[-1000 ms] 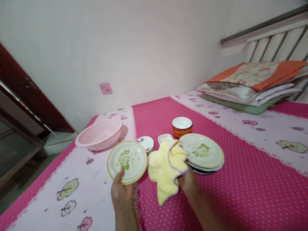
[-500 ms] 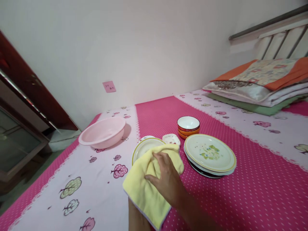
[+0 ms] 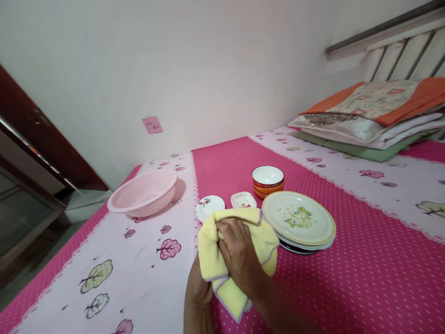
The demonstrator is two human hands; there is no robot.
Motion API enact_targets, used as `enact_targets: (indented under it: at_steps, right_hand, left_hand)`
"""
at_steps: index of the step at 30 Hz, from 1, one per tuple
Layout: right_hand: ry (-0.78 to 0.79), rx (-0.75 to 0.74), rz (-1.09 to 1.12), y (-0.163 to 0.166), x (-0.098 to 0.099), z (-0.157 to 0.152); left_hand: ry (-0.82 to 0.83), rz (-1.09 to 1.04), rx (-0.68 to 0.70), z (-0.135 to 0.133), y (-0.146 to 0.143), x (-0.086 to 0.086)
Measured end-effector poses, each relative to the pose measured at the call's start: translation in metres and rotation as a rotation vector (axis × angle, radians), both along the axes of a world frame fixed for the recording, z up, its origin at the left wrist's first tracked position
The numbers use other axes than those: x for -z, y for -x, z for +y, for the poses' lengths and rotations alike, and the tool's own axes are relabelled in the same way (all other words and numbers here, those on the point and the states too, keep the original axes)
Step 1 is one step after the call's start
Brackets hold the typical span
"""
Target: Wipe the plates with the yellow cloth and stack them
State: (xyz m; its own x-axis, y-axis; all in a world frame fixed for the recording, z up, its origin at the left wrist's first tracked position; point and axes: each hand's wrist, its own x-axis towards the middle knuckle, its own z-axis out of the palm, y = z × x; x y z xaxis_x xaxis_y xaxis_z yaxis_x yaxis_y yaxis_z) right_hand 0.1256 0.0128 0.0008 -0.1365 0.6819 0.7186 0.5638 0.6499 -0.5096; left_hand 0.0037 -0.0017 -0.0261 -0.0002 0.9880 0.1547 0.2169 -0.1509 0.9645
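Observation:
My right hand (image 3: 239,260) is closed over a yellow cloth (image 3: 266,241) and presses it down in front of me. Under the cloth, my left hand (image 3: 196,290) shows only its wrist and heel; its fingers are hidden. The flowered plate it held earlier is fully covered by the cloth. Just right of the cloth sits a stack of flowered plates (image 3: 299,220) with yellow rims. Behind the cloth lie a small round saucer (image 3: 209,205) and a small rectangular dish (image 3: 244,200). Stacked orange bowls (image 3: 267,178) stand behind the plates.
A pink basin (image 3: 142,192) rests at the left on the pink patterned sheet (image 3: 365,269). Folded pillows and bedding (image 3: 368,120) lie at the far right under a headboard (image 3: 399,51). A dark cabinet (image 3: 28,153) stands at the left beside the bed.
My right hand brought the cloth from the right onto the plate in my left hand and has now bunched it over the plate, hiding it. The view shifted slightly.

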Motion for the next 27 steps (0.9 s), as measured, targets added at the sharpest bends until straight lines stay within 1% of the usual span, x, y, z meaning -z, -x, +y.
enact_targets:
  at_steps: [1, 2, 5, 6, 7, 9, 13, 15, 16, 18, 20, 21, 23, 24, 25, 27]
  right_hand:
    - [0.002, 0.034, -0.008, -0.003, 0.0, 0.003]
    - [0.007, 0.07, -0.017, -0.007, 0.001, 0.005]
    - [0.03, 0.176, -0.028, -0.015, 0.005, 0.012]
    - [0.043, 0.199, -0.035, -0.017, 0.007, 0.014]
    - [0.06, 0.212, -0.045, -0.018, 0.008, 0.016]
    - [0.097, 0.218, -0.071, -0.02, 0.012, 0.019]
    - [0.196, 0.18, -0.139, -0.015, 0.019, 0.019]
    - [0.245, 0.143, -0.18, -0.008, 0.02, 0.014]
    - [0.259, 0.115, -0.2, -0.004, 0.019, 0.01]
    - [0.27, 0.026, -0.235, 0.003, 0.014, 0.001]
    - [0.274, -0.097, -0.248, 0.009, 0.008, -0.008]
    - [0.275, -0.157, -0.244, 0.012, 0.005, -0.012]
    - [0.263, -0.243, -0.217, 0.016, 0.0, -0.017]
    - [0.247, -0.261, -0.199, 0.017, -0.001, -0.018]
    - [0.225, -0.265, -0.18, 0.018, -0.002, -0.018]
    - [0.166, -0.244, -0.146, 0.017, -0.001, -0.016]
  left_hand:
    - [0.015, -0.094, -0.009, -0.001, -0.002, -0.002]
    - [0.045, -0.247, -0.012, -0.001, -0.004, -0.004]
    - [0.178, -0.776, 0.015, -0.002, -0.006, -0.008]
    - [0.213, -0.897, 0.015, -0.002, -0.006, -0.008]
    - [0.229, -0.96, 0.0, -0.002, -0.005, -0.009]
    - [0.235, -1.036, -0.066, -0.001, -0.002, -0.009]
    - [0.216, -1.166, -0.25, 0.002, 0.007, -0.008]
    - [0.181, -1.228, -0.287, 0.003, 0.011, -0.006]
    - [0.16, -1.262, -0.263, 0.002, 0.014, -0.004]
    - [0.149, -1.338, -0.136, 0.0, 0.018, -0.002]
    - [0.205, -1.385, -0.007, -0.003, 0.019, -0.003]
    - [0.247, -1.388, 0.015, -0.004, 0.017, -0.005]
    - [0.314, -1.375, -0.028, -0.004, 0.013, -0.011]
    - [0.327, -1.374, -0.067, -0.004, 0.009, -0.014]
    - [0.325, -1.384, -0.096, -0.003, 0.006, -0.016]
    - [0.302, -1.397, -0.106, -0.001, 0.0, -0.018]
